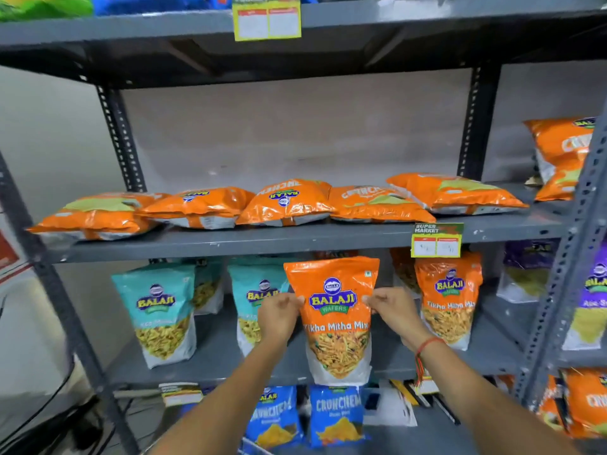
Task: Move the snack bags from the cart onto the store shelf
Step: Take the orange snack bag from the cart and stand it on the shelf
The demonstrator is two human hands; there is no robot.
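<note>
Presently, both the left hand and right hand grip an orange Tikha Mitha bag at the middle shelf, already partly stocked; cart unseen.

rack: grey metal store shelf, perforated uprights, several tiers
top tier: bags on it, green and blue, cropped by the frame; price label clipped to its front edge
second tier: five orange snack bags lying flat in a row, neighbours overlapping; a sixth orange bag at far right, propped up
second tier edge: yellow-framed price tag at right
third tier: teal Balaji pouches upright at left; orange Tikha Mitha Mix pouch upright at right
bottom tier: blue Crunchem bags upright
adjoining rack, right: purple pouches, more orange bags lower down
</note>
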